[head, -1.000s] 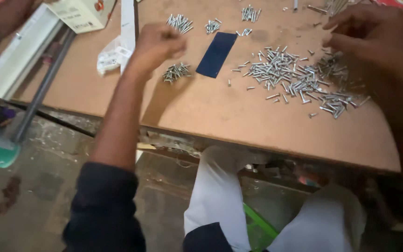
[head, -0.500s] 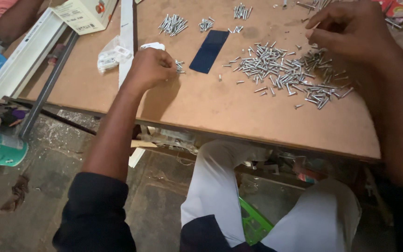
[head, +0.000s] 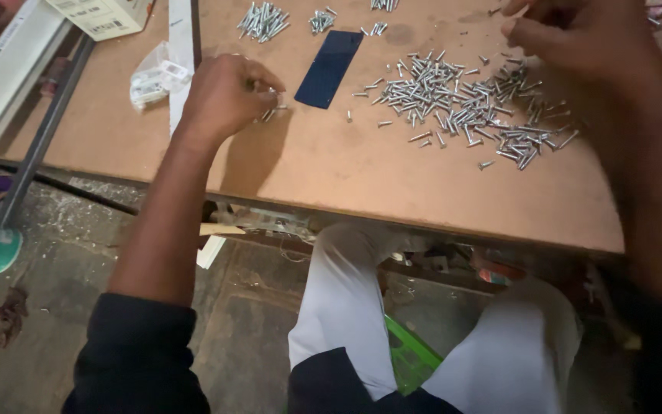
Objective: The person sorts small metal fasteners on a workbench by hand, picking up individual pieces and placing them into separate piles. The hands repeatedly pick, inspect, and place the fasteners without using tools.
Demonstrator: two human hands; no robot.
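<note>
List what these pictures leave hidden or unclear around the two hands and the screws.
- Head view: the left hand is curled over a small bunch of screws; how many it covers is hidden.
- The right hand is cut off by the top edge; whether it holds anything is unclear.
- Screws in the big pile are too small to count.

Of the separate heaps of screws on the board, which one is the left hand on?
The left hand rests on the small heap of screws just left of the dark blue card. The big loose pile lies right of the card; other small heaps lie along the far edge.
</note>
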